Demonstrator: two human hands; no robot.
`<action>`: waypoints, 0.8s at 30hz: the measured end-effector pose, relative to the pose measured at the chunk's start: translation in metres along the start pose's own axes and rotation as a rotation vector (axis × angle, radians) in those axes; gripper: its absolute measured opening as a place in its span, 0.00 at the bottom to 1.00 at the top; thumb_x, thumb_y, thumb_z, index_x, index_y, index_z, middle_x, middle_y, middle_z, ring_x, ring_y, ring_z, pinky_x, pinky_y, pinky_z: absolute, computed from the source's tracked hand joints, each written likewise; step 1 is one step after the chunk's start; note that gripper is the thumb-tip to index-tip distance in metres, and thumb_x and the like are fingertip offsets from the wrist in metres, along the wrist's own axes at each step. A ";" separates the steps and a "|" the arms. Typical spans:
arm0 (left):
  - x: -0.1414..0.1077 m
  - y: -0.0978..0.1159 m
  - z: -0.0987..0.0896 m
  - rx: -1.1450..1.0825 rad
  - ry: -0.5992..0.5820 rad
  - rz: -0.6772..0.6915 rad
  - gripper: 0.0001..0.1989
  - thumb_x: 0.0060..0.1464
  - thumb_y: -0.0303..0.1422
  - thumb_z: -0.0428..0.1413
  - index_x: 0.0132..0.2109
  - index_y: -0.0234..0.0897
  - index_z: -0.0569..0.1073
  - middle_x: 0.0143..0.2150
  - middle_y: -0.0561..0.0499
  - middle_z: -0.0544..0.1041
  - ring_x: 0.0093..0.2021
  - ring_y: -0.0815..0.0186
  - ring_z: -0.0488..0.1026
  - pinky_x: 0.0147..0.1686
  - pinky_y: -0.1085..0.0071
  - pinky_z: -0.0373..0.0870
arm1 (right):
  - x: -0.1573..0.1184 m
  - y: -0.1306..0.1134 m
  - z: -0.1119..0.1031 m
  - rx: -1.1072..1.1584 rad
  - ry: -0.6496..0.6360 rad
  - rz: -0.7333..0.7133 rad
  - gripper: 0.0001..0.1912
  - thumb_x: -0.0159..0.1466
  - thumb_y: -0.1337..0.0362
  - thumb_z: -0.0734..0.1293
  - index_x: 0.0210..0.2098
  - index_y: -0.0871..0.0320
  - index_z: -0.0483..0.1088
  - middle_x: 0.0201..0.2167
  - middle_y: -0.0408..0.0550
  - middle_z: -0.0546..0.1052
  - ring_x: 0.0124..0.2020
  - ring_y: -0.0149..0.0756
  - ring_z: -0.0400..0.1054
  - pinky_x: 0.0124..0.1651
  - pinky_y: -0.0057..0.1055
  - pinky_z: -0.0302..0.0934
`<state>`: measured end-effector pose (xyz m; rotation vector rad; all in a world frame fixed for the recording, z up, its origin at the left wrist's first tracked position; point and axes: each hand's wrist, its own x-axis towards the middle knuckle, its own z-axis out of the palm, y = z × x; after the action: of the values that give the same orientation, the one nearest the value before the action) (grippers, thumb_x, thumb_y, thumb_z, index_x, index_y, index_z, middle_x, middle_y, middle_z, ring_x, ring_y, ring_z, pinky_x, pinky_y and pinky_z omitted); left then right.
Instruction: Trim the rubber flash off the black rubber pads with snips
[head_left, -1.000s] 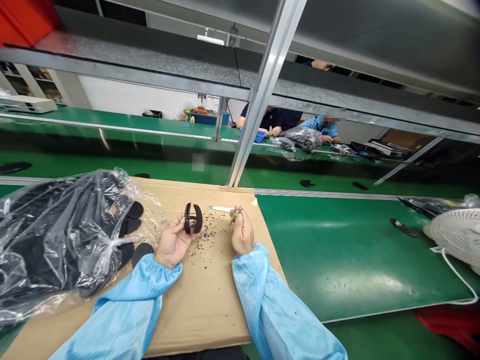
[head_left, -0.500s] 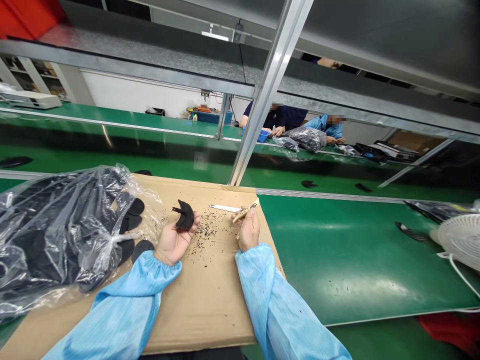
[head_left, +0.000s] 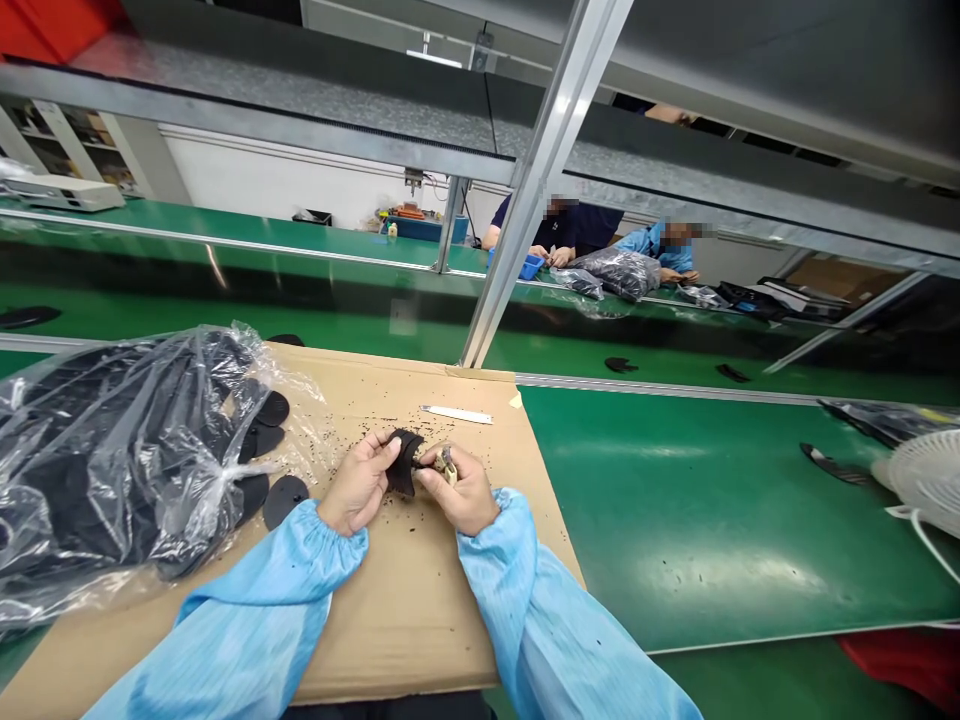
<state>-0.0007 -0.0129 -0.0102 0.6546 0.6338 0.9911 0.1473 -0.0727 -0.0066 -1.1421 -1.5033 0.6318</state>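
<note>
A curved black piece (head_left: 403,462) is pinched between the thumb and fingers of my left hand (head_left: 360,480). Against its right side, my right hand (head_left: 463,490) has its fingers closed, with a small beige tool (head_left: 448,466) in the grip; the tool's exact shape is partly hidden. Both hands are above the brown cardboard sheet (head_left: 405,620), where many tiny black bits lie scattered. Just beyond them rests a white-handled, slim tool (head_left: 457,414).
A clear plastic bag of black pieces (head_left: 127,460) fills the left side, with loose round black pieces (head_left: 285,500) beside it. A metal post (head_left: 517,220) rises behind the cardboard. A white fan (head_left: 926,480) stands at right. Two people work across the green belt (head_left: 675,480).
My hands have come together over the cardboard. The black piece has turned and moved right and down, and my right hand has brought the beige tool left to it.
</note>
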 end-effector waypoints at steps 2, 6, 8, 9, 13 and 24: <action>-0.001 0.001 0.001 0.001 0.003 -0.018 0.19 0.41 0.33 0.68 0.40 0.32 0.72 0.38 0.47 0.77 0.41 0.63 0.75 0.37 0.72 0.72 | 0.000 0.002 -0.002 0.034 0.000 0.029 0.13 0.62 0.53 0.66 0.34 0.57 0.70 0.26 0.44 0.69 0.26 0.33 0.61 0.32 0.32 0.59; -0.005 0.002 0.002 0.049 -0.087 -0.134 0.19 0.47 0.39 0.64 0.43 0.35 0.70 0.39 0.45 0.76 0.34 0.64 0.76 0.28 0.73 0.72 | 0.001 0.008 -0.006 0.160 0.006 0.077 0.14 0.63 0.51 0.65 0.32 0.56 0.68 0.25 0.44 0.69 0.27 0.34 0.63 0.33 0.32 0.60; -0.008 0.002 0.001 0.100 -0.145 -0.157 0.19 0.49 0.40 0.63 0.45 0.36 0.69 0.38 0.46 0.76 0.30 0.66 0.75 0.25 0.74 0.71 | 0.002 0.011 -0.006 0.212 0.000 0.091 0.15 0.62 0.51 0.66 0.31 0.57 0.68 0.25 0.44 0.69 0.27 0.34 0.63 0.34 0.32 0.61; -0.010 0.003 0.001 0.125 -0.170 -0.159 0.19 0.49 0.40 0.63 0.45 0.37 0.69 0.37 0.47 0.75 0.29 0.67 0.74 0.25 0.74 0.71 | 0.002 0.012 -0.005 0.235 -0.006 0.100 0.15 0.62 0.51 0.66 0.31 0.57 0.68 0.25 0.44 0.70 0.27 0.34 0.64 0.33 0.32 0.61; -0.010 0.003 -0.001 0.162 -0.185 -0.144 0.20 0.47 0.35 0.65 0.45 0.37 0.68 0.34 0.51 0.73 0.27 0.70 0.72 0.24 0.76 0.70 | 0.002 0.012 -0.003 0.246 -0.013 0.131 0.16 0.63 0.50 0.65 0.32 0.57 0.68 0.24 0.44 0.70 0.26 0.33 0.64 0.32 0.31 0.61; 0.001 0.007 0.000 0.016 0.068 -0.073 0.19 0.44 0.32 0.65 0.42 0.35 0.67 0.30 0.52 0.71 0.22 0.72 0.69 0.16 0.80 0.60 | 0.008 0.017 -0.012 -0.644 0.088 -0.150 0.08 0.64 0.59 0.63 0.37 0.56 0.70 0.33 0.51 0.74 0.37 0.43 0.66 0.44 0.39 0.61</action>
<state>-0.0043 -0.0095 -0.0050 0.6091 0.7215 0.9444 0.1643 -0.0612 -0.0142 -1.4903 -1.7508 -0.0243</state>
